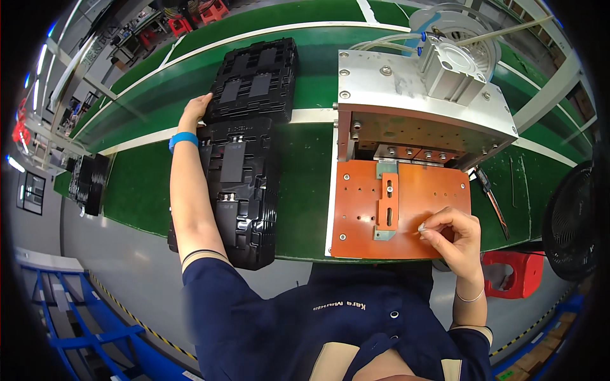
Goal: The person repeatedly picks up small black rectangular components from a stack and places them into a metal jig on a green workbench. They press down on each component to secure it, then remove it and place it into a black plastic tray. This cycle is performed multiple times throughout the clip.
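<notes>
My left hand (197,109) is at the left edge of the far black plastic tray (260,101), its fingers closed on the rim and partly hidden by it. Nearer to me lies a second stack of black trays (257,171), with flat dark grey pieces (233,162) in its pockets. My right hand (459,239) pinches a small white piece (422,227) between thumb and fingertips, just above the orange plate (419,197) of a press. An orange slotted block (389,202) is fixed on that plate, left of my right hand.
The press's silver metal housing (394,79) rises behind the plate, carrying a pneumatic cylinder (454,70) with tubes. To the right lie a utility knife (492,200) and a black fan (570,219). Another black tray stack (89,184) stands far left. A red stool (518,273) is below the table.
</notes>
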The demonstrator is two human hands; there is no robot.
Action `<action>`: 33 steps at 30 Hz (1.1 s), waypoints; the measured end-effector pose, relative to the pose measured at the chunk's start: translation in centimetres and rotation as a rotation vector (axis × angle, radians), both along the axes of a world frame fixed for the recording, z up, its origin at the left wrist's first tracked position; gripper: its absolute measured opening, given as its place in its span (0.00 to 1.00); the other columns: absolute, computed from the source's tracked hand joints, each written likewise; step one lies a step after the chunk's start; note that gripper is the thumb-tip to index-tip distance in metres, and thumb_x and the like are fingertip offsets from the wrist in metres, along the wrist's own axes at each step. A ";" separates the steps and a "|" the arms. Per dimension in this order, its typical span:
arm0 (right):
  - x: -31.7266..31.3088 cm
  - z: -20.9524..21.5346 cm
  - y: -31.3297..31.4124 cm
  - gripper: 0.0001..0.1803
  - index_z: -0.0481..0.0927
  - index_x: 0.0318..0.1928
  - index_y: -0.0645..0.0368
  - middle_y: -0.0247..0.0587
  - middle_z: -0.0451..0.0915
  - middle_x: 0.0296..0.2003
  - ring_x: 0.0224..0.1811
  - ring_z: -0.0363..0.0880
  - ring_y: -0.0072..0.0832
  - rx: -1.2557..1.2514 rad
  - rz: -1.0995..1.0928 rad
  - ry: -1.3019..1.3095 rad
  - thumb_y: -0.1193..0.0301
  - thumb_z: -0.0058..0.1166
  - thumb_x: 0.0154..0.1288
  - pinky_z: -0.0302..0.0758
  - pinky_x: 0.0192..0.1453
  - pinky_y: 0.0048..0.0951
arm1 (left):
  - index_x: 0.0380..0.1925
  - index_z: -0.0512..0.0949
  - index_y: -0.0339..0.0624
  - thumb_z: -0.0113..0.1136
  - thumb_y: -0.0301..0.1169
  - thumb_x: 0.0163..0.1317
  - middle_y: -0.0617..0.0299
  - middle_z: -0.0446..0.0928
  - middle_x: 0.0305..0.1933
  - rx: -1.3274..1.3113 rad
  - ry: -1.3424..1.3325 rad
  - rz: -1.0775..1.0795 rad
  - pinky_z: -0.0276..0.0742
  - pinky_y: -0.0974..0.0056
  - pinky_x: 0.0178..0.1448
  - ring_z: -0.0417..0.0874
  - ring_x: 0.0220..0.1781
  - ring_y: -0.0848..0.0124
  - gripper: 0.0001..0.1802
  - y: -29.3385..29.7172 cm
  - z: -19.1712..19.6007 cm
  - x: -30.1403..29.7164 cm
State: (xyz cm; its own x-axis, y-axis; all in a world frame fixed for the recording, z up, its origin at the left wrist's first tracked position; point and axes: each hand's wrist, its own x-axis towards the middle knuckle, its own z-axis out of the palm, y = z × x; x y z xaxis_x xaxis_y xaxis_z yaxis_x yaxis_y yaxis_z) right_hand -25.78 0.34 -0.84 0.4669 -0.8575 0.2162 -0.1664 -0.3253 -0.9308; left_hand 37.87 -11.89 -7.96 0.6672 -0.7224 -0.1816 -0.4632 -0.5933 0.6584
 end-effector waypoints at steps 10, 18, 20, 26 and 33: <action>0.2 -0.2 0.2 0.03 0.81 0.32 0.64 0.36 0.83 0.28 0.28 0.81 0.17 0.047 -0.014 -0.032 0.79 0.64 0.59 0.75 0.33 0.16 | 0.59 0.78 0.53 0.57 0.53 0.66 0.57 0.82 0.54 -0.005 -0.008 -0.114 0.78 0.52 0.53 0.81 0.55 0.64 0.26 0.0 -1.4 3.9; 0.2 1.1 -0.6 0.06 0.81 0.41 0.66 0.34 0.83 0.31 0.31 0.82 0.17 0.141 -0.006 -0.089 0.79 0.61 0.63 0.78 0.32 0.18 | 0.55 0.80 0.48 0.59 0.56 0.62 0.52 0.81 0.55 -0.062 -0.671 -0.146 0.77 0.54 0.59 0.83 0.54 0.55 0.30 2.2 3.6 -0.8; 1.6 3.1 -0.7 0.12 0.81 0.45 0.63 0.35 0.82 0.31 0.29 0.82 0.20 -0.129 0.085 0.050 0.78 0.63 0.60 0.78 0.32 0.20 | 0.46 0.83 0.46 0.61 0.56 0.60 0.53 0.84 0.47 -0.021 -0.714 -0.204 0.79 0.53 0.54 0.84 0.49 0.53 0.27 5.1 6.5 -4.6; 13.1 4.5 -2.9 0.11 0.80 0.40 0.55 0.34 0.76 0.29 0.35 0.79 0.32 -1.009 0.490 0.336 0.65 0.61 0.59 0.78 0.36 0.31 | 0.20 0.85 0.40 0.71 0.57 0.46 0.50 0.82 0.23 0.276 -0.871 -0.192 0.81 0.55 0.39 0.86 0.31 0.56 0.27 17.3 8.5 -12.9; 27.6 0.4 -7.3 0.04 0.77 0.34 0.53 0.31 0.78 0.33 0.46 0.77 0.31 -1.380 0.568 0.480 0.70 0.54 0.57 0.76 0.42 0.32 | 0.21 0.82 0.39 0.67 0.62 0.47 0.49 0.83 0.27 0.283 -0.766 -0.089 0.81 0.55 0.41 0.86 0.34 0.54 0.32 16.5 6.8 -14.3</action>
State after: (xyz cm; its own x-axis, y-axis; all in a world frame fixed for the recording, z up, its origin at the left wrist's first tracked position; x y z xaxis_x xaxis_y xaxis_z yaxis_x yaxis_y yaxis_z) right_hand 1.83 -6.98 -0.39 0.9008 0.1747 0.3976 0.0867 -0.9695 0.2294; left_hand 23.58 4.62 -1.16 0.6226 -0.7736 0.1179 -0.7766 -0.6293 -0.0284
